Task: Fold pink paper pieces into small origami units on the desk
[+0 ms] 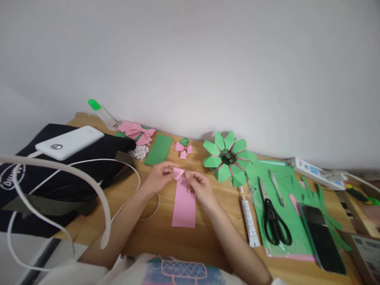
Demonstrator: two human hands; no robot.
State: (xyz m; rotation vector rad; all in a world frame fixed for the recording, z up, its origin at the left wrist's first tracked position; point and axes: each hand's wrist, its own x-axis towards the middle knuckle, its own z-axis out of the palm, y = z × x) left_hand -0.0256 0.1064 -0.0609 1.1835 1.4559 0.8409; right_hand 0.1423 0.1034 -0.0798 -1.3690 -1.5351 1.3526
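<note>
A small folded pink paper piece (178, 173) is between my two hands, above the far end of a long pink paper strip (184, 209). Whether the folded piece is joined to that strip, I cannot tell. My left hand (158, 177) pinches the piece at its left side. At its right corner, my right hand (202, 188) has thumb and forefinger pressed together; the other fingers curl over the strip. Just beyond lie small folded pink pieces (184, 149) and a green paper stack (159, 149).
A green folded-paper ring (227, 158) stands back right. Nearer are a glue tube (249, 221), black scissors (274, 221), a craft knife (276, 188), green sheets (297, 233) and a phone (322, 237). A power bank (69, 141) rests on a black bag (115, 180) at left, with white cable looping around.
</note>
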